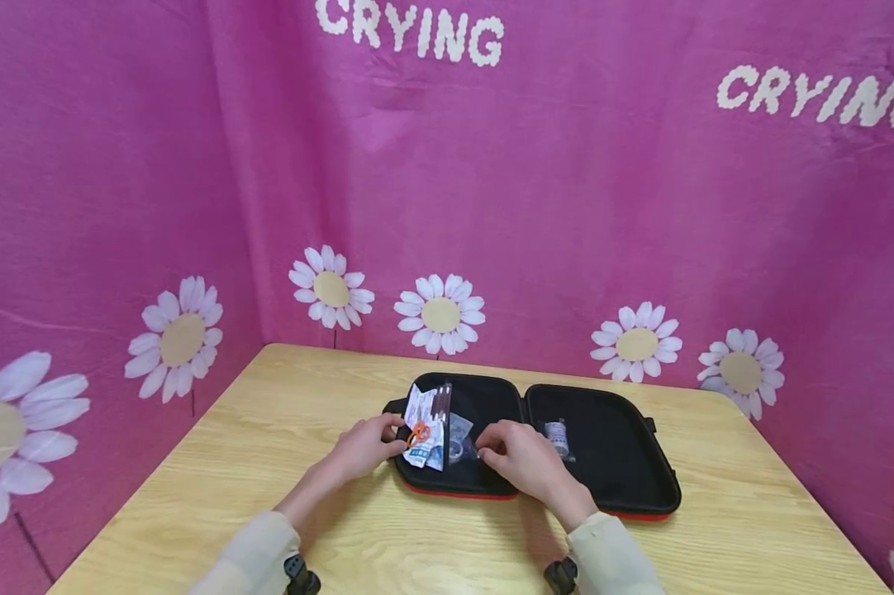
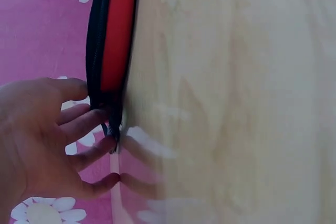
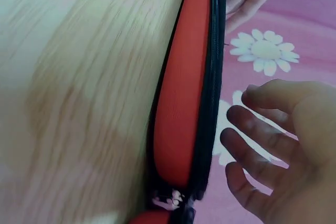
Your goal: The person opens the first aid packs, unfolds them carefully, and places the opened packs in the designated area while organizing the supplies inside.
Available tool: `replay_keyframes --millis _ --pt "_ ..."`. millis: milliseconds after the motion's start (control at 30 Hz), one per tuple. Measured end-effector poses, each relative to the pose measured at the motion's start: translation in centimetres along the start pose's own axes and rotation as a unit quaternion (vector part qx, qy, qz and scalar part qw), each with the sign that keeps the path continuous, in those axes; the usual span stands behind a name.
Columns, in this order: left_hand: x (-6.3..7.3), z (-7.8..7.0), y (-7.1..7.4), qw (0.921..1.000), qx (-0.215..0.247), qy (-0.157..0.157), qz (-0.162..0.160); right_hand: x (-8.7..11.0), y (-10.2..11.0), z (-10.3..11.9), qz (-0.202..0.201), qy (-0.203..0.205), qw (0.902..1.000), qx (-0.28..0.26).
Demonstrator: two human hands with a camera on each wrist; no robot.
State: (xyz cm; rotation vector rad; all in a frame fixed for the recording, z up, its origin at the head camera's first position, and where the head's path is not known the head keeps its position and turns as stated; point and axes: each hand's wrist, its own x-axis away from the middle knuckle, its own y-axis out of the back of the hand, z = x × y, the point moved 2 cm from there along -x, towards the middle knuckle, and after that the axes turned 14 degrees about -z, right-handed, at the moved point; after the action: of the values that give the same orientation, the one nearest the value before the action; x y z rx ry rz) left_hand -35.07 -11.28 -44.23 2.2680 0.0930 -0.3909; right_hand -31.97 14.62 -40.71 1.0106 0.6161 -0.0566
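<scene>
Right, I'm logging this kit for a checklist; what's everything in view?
Table: 1, pale wood, centre
Backdrop: count unclear, pink, behind table
Daisies: 7 (head view), white-yellow, on backdrop
CRYING lettering: 2, white, upper backdrop
Case: 1, black and red, open on table
Scissors: 1, orange-handled, case's left half
Packets: count unclear, white and blue, around scissors
Brownish items: count unclear, beside packets
Clear packet: 1, transparent, left half
Wrapped roll: 1, whitish, right half
Sleeves: 2, cream, on forearms
Wristbands: 2, black, at cuffs
Left hand: 1, bare, at case's left edge
Right hand: 1, bare, above case's middle
</scene>
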Motion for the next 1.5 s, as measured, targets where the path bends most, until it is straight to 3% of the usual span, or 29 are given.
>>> replay_keyframes --millis 200,467,800,1500 --pt "-0.1 0.9 0.0 0.9988 0.045 0.019 -0.002 -1.3 -1.7 0.6 0.013 -0.026 0.9983 -0.051" --pt "-0.1 1.3 -0.2 0.9983 0.052 0.021 0.012 -1.6 -3.9 1.2 0.051 -0.06 0.9894 -0.122" --pt "-0.1 1.0 -0.2 0.9982 0.048 0.029 0.022 -2.1 -5.6 1.7 0.06 -0.104 0.9862 -0.114" --pt "-0.1 1.0 -0.2 0.9979 0.051 0.031 0.024 -2.7 -7.0 1.6 0.026 -0.099 0.9889 -0.108"
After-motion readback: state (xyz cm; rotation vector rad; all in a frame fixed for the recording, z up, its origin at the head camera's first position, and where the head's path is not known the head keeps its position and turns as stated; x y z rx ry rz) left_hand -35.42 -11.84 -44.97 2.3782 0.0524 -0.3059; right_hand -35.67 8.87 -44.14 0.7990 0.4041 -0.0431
